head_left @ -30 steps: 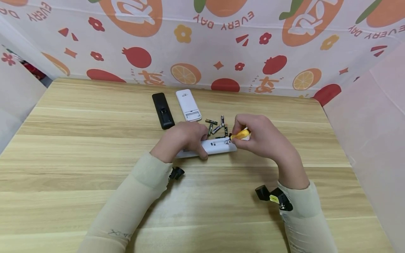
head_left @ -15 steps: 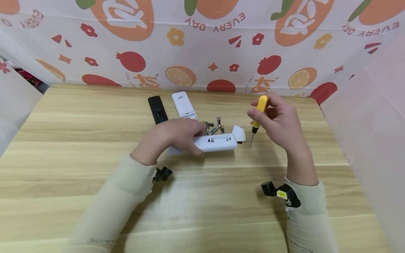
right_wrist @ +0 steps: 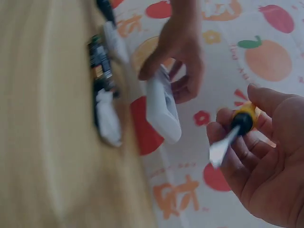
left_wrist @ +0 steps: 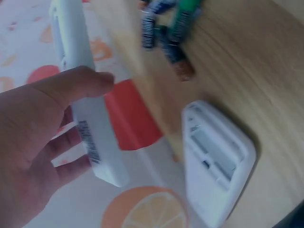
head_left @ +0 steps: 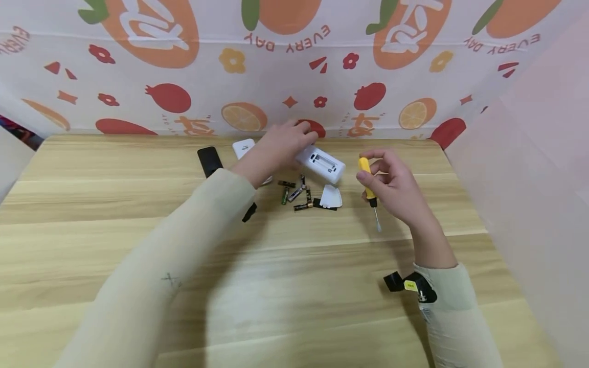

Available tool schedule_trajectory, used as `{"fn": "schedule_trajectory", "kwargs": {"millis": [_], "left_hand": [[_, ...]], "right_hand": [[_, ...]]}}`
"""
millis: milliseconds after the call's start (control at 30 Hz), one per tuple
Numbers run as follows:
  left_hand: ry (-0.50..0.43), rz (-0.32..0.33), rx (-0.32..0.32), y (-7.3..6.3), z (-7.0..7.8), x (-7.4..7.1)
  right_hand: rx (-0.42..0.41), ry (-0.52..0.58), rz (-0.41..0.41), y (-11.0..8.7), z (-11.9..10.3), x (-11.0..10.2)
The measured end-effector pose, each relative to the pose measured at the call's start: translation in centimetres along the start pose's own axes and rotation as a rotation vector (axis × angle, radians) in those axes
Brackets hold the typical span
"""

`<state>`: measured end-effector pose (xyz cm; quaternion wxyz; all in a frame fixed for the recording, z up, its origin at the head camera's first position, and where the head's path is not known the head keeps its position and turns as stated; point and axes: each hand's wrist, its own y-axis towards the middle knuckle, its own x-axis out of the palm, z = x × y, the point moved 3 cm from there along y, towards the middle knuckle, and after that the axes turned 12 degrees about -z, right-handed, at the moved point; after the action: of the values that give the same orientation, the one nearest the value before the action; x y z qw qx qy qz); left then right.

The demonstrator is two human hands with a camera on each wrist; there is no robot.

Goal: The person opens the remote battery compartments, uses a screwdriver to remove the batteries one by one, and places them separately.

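Observation:
My left hand (head_left: 285, 143) grips a white remote control (head_left: 323, 164) near the back of the table, its battery slot bare and facing the head camera. In the left wrist view the thumb lies across that remote and a barcode label shows on it. My right hand (head_left: 391, 186) holds a screwdriver (head_left: 366, 176) by its yellow handle, the flat metal tip pointing down, apart from the remote. Between and below the hands lie several loose batteries (head_left: 296, 194). Beside them a white battery cover (head_left: 331, 196) rests partly over a black piece (head_left: 317, 203).
A black remote control (head_left: 209, 160) and a second white remote control (left_wrist: 218, 156), its battery compartment uncovered, lie to the left, partly behind the left arm. A fruit-printed cloth (head_left: 276, 66) hangs along the table's back edge (head_left: 161, 137).
My left hand has lifted the white remote control and carried it toward the back of the table. My right hand has drawn the screwdriver away from the remote, to the right.

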<state>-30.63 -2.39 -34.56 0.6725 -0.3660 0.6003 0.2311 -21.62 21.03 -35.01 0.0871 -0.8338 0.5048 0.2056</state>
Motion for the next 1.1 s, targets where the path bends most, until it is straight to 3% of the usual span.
{"fn": "schedule_trajectory", "kwargs": {"millis": [200, 300, 667, 933, 1100], "left_hand": [[0.028, -0.013, -0.04, 1.7, -1.1, 1.6], [0.021, -0.034, -0.054, 2.1, -1.3, 2.2], [-0.068, -0.098, -0.093, 2.8, -2.0, 3.3], [-0.107, -0.15, -0.062, 2.9, -1.6, 4.1], [-0.146, -0.133, -0.046, 2.3, -1.6, 4.6]], "right_hand": [[0.145, -0.105, -0.128, -0.2, 2.3, 1.1], [0.178, -0.171, -0.187, -0.3, 2.9, 1.7], [0.165, -0.412, -0.392, 0.2, 3.2, 4.3], [0.161, -0.595, -0.427, 0.8, 3.0, 6.4], [0.157, -0.661, -0.446, 0.8, 3.0, 7.4]]}}
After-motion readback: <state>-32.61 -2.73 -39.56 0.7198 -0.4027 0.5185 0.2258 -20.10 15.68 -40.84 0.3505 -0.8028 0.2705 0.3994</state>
